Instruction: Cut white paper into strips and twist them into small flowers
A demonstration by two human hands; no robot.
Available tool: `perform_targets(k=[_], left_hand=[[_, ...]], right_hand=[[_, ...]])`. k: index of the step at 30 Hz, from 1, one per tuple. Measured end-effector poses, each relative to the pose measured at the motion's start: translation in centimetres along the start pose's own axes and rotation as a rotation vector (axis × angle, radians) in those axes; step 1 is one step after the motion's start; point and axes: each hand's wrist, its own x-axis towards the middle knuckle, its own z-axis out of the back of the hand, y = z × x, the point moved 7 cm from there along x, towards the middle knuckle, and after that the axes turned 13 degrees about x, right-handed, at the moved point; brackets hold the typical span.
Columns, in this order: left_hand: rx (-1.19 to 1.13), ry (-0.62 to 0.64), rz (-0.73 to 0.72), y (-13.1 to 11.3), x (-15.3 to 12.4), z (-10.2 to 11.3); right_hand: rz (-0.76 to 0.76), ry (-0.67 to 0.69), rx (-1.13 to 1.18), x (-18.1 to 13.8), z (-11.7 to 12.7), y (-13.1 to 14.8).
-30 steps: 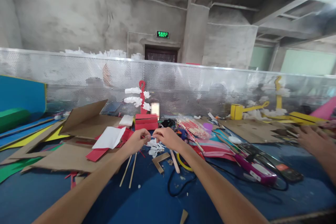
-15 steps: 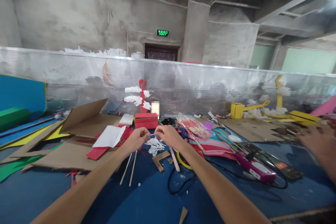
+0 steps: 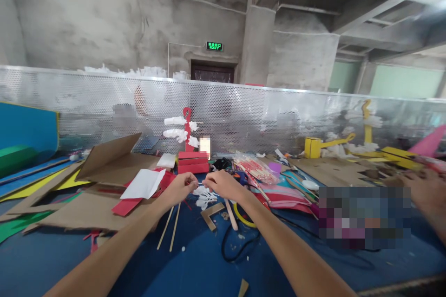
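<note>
My left hand (image 3: 184, 187) and my right hand (image 3: 220, 183) are close together over the middle of the table, thumbs and fingers pinched. A thin whitish bit shows between the fingertips, too small to name. Just below them lies a heap of small white twisted pieces (image 3: 205, 197). Behind the hands sits a red box (image 3: 193, 166), with a red hooked upright (image 3: 187, 127) bearing white fluffy tufts (image 3: 176, 135). Two thin wooden sticks (image 3: 175, 226) lie beneath my left wrist.
Brown cardboard (image 3: 75, 211), white paper (image 3: 143, 184) and red pieces lie left. Right are a bag of red-and-white sticks (image 3: 256, 168), a yellow ring (image 3: 244, 217), a black cord (image 3: 223, 251) and another person's hand (image 3: 423, 195). A perforated metal screen (image 3: 296, 116) stands behind.
My hands stay pinched together in nearly the same place. The whole view has shifted slightly. A pixelated patch now covers the purple tool at right.
</note>
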Motion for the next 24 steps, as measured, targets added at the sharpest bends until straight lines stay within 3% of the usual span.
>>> perform_targets(k=[6, 14, 24], left_hand=[[0.143, -0.011, -0.027, -0.8, -0.5, 0.3], [0.33, 0.019, -0.027, -0.5, -0.9, -0.5], [0.453, -0.004, -0.008, -1.0, -1.1, -0.1]], right_hand=[[-0.028, 0.023, -0.116, -0.2, 0.8, -0.4], [-0.198, -0.031, -0.292, -0.8, 2.6, -3.7], [-0.278, 0.128, -0.332, -0.9, 0.4, -6.4]])
